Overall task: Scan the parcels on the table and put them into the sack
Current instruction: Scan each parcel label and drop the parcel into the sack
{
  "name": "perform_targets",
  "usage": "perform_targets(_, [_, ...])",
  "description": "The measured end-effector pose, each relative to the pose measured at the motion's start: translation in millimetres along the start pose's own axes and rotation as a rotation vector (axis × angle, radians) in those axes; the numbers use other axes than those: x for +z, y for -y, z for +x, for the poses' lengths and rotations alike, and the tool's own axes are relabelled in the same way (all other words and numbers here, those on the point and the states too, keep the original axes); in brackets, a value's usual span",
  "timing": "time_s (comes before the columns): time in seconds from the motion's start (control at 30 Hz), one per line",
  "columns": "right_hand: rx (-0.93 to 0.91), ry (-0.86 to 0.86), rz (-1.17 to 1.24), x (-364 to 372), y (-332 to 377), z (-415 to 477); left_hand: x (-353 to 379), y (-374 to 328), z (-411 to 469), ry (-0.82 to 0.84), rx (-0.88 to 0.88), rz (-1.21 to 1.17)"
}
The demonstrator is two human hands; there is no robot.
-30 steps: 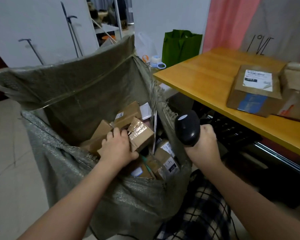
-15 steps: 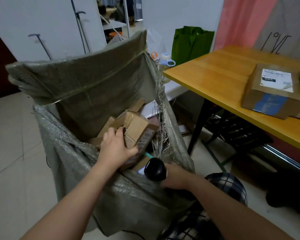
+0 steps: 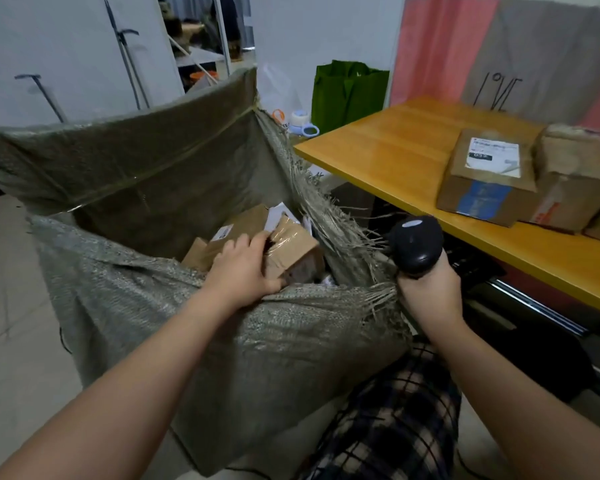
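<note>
A green fabric tote bag (image 3: 349, 91) stands against the white wall (image 3: 326, 29). Just to its left are a white plastic bag with an orange logo (image 3: 278, 95) and a small pale blue holder with a white roll on top (image 3: 303, 124). To its right hangs a pink and grey cloth (image 3: 551, 57) marked with thin black lettering. Further left, two thin grey metal rods (image 3: 125, 53) lean on a white panel (image 3: 66, 39), with a shorter hooked rod (image 3: 44, 95) beside them. Between panel and wall, a gap opens onto a blurred room. Pale floor tiles (image 3: 7, 306) spread at the left, and dark checked fabric (image 3: 395, 420) fills the bottom centre.
</note>
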State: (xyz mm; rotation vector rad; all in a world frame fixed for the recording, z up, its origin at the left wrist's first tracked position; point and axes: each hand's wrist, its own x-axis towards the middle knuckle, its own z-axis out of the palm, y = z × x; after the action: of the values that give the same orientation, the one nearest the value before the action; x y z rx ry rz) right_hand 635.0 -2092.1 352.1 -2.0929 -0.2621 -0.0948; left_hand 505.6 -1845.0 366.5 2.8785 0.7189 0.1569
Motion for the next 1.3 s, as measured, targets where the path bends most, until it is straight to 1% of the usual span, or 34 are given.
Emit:
perform_targets(0.07, [-0.001, 0.043, -0.252, 0, -16, 5, -7, 0, 13, 0.057, 0.002, -0.038])
perform_targets(0.1, [0.011, 0.067, -0.365, -1, -23, 8, -10, 2, 19, 0.106, -0.012, -0.005])
perform_targets(0.17, [0.062, 0.138, -0.522, -2, -37, 12, -9, 7, 26, 0.285, -0.039, 0.085])
perform_targets(0.23, [0.113, 0.278, -0.634, 2, -48, 13, -3, 13, 28, 0.5, -0.057, 0.078])
perform_targets(0.27, [0.126, 0.352, -0.656, 5, -52, 12, 0, 15, 28, 0.565, -0.067, 0.063])
perform_targets(0.3, [0.127, 0.421, -0.649, 9, -55, 12, 2, 15, 29, 0.59, -0.07, 0.073])
perform_targets(0.37, [0.113, 0.551, -0.538, 16, -58, 12, 3, 12, 30, 0.54, -0.065, 0.154])
perform_targets(0.4, [0.095, 0.604, -0.449, 18, -60, 12, 2, 7, 30, 0.464, -0.06, 0.182])
perform_targets(0.43, [0.072, 0.622, -0.364, 17, -61, 11, 1, 1, 28, 0.355, -0.047, 0.181])
perform_targets(0.47, [0.05, 0.596, -0.288, 13, -62, 11, -1, -6, 27, 0.226, -0.021, 0.154])
perform_targets(0.53, [0.056, 0.44, -0.144, 0, -59, 12, -5, -24, 26, 0.008, 0.073, 0.068])
perform_targets(0.57, [0.059, 0.346, -0.085, -9, -55, 12, -7, -35, 26, -0.056, 0.126, 0.014])
perform_targets(0.63, [0.031, 0.173, -0.01, -30, -44, 14, -11, -62, 31, -0.115, 0.22, -0.095])
perform_targets(0.73, [-0.006, 0.029, 0.072, -67, -27, 20, -18, -118, 48, -0.13, 0.354, -0.219])
perform_targets(0.8, [-0.023, -0.009, 0.069, -94, -24, 26, -17, -162, 62, -0.132, 0.429, -0.25])
perform_targets(0.87, [0.006, -0.028, 0.036, -118, -26, 33, -14, -203, 75, -0.129, 0.47, -0.275])
perform_targets(0.93, [-0.007, -0.05, 0.034, -139, -29, 38, -10, -239, 89, -0.128, 0.453, -0.303])
perform_targets(1.0, [-0.014, -0.083, 0.029, -155, -30, 43, -9, -271, 106, -0.11, 0.393, -0.331])
perform_targets(1.1, [-0.009, -0.118, 0.045, -169, -32, 53, -9, -305, 130, 0.005, 0.262, -0.374])
perform_targets(1.17, [0.005, -0.123, 0.107, -173, -31, 59, -9, -315, 139, 0.061, 0.202, -0.409])
perform_targets(1.23, [0.031, -0.095, 0.179, -173, -29, 63, -12, -312, 144, 0.047, 0.171, -0.468])
perform_targets(1.3, [0.043, -0.063, 0.237, -170, -24, 68, -15, -301, 141, 0.016, 0.184, -0.496])
